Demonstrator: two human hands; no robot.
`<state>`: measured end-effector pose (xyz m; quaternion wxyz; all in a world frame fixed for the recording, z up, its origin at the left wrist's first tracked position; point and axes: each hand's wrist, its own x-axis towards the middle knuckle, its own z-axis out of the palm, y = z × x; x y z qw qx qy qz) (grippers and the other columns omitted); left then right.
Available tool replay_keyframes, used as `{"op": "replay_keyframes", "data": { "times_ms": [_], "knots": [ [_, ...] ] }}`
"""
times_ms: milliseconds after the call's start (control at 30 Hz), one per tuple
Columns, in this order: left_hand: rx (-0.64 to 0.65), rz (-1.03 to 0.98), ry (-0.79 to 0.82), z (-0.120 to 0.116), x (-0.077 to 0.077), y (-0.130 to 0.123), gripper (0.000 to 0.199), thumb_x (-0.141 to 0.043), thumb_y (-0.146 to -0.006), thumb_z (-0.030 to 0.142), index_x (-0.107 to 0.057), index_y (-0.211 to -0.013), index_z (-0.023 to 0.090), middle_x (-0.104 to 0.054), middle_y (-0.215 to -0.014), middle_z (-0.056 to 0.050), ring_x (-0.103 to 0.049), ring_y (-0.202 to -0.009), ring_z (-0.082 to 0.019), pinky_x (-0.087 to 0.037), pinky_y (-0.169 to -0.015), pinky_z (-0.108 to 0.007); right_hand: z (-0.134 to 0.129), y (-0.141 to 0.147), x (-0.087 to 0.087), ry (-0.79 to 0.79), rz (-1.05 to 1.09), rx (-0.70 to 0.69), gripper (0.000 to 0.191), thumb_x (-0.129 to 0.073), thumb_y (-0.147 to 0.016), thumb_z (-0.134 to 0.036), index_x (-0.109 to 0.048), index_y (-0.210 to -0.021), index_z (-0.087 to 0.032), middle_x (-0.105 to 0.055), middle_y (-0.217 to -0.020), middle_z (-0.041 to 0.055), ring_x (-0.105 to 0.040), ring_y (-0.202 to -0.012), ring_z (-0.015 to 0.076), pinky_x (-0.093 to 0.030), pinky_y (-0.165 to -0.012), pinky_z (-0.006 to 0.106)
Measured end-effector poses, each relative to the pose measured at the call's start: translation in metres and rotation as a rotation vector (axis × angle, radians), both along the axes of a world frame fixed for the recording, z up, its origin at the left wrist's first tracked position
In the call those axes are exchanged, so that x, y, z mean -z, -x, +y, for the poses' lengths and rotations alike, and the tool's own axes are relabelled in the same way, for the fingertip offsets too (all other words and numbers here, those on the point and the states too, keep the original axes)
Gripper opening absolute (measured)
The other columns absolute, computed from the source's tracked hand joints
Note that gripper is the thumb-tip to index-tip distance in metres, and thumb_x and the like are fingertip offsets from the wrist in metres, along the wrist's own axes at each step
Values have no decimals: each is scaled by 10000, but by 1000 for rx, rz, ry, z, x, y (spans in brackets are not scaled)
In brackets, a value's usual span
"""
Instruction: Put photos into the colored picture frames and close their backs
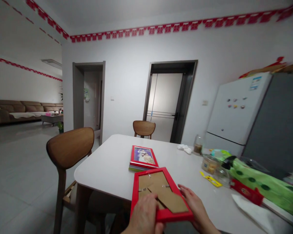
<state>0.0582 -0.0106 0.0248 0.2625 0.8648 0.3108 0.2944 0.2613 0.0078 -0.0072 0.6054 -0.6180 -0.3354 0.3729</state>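
Observation:
Both of my hands hold a red picture frame [158, 191] up by its edges, with its brown cardboard back and fold-out stand facing me. My left hand [144, 216] grips the lower left side, covering part of the back. My right hand [192, 204] holds the right edge with its fingers. Just beyond the held frame, a second red frame [143, 158] lies face up with a photo showing. It rests on a thin green-edged stack [136, 168] on the white table [107, 169].
Right of the hands, the table holds a yellow tag, a glass jar, a clear container, a green patterned package, a red packet and white paper. A wooden chair stands at the table's left edge, another at the far end. A fridge stands at the right.

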Motion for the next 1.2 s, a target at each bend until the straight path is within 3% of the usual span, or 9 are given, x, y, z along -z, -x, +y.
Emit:
{"op": "replay_keyframes", "data": {
  "times_ms": [133,233,300,367,500,667,833,967,1200],
  "knots": [
    [-119,-571,205,-12,-28,-26,189,-441,-700,171,-451,-888,180,-526,-1077,-78,-495,-978,-199,-400,-836,-303,-29,48,6,20,343,-336,495,-458,-652,-557,-575,-933,-166,-663,-811,87,-613,-767,219,-483,-634,341],
    [-37,-777,361,-12,-36,-51,262,-472,-693,175,-408,-947,184,-559,-1020,-68,-536,-916,-183,-429,-787,-268,-34,57,-3,-164,365,-231,519,-521,-590,-561,-582,-932,-176,-670,-780,63,-611,-770,230,-495,-635,335],
    [63,-880,432,-5,-36,-63,441,-515,-659,147,-338,-1061,193,-559,-1040,-63,-542,-922,-177,-432,-793,-266,-38,34,-13,-209,287,-115,521,-560,-571,-509,-563,-989,-198,-675,-772,33,-616,-755,220,-499,-644,322],
    [126,-935,515,4,-30,-72,571,-532,-632,108,-277,-1137,191,-562,-1057,-64,-547,-927,-174,-434,-801,-269,-43,-5,-22,-114,167,-30,527,-535,-604,-465,-534,-1056,-194,-680,-733,25,-627,-696,211,-498,-628,323],
    [123,-778,670,20,-2,-95,536,-493,-586,23,-371,-1096,133,-599,-1007,-75,-561,-908,-177,-440,-778,-248,-48,-87,-28,159,-148,11,482,-464,-633,-392,-569,-1041,-159,-687,-679,47,-634,-618,213,-488,-614,323],
    [-43,-386,515,31,29,-126,557,-475,-585,7,-416,-1113,177,-580,-1061,-24,-521,-976,-159,-390,-828,-223,-29,-141,-21,228,-554,29,349,-453,-596,-330,-668,-822,-172,-694,-733,35,-623,-775,228,-467,-687,292],
    [-116,-120,314,31,26,-134,578,-465,-570,11,-430,-1115,200,-573,-1067,-7,-503,-1001,-163,-362,-849,-229,-13,-158,-18,263,-750,58,281,-489,-576,-351,-676,-724,-202,-693,-774,51,-620,-781,236,-453,-683,288],
    [-119,0,300,31,20,-131,649,-479,-530,-2,-414,-1152,172,-587,-1045,-41,-530,-964,-186,-390,-810,-231,-6,-159,-15,294,-868,131,253,-509,-570,-350,-670,-710,-214,-686,-809,76,-602,-842,259,-434,-732,313],
    [-350,1,310,69,21,-75,644,-529,-560,26,-382,-1185,82,-437,-1225,-116,-365,-1144,-223,-241,-965,-287,6,-155,-1,382,-1114,115,296,-442,-675,-336,-647,-816,-175,-655,-888,140,-583,-869,277,-408,-763,361]
  ]
}}
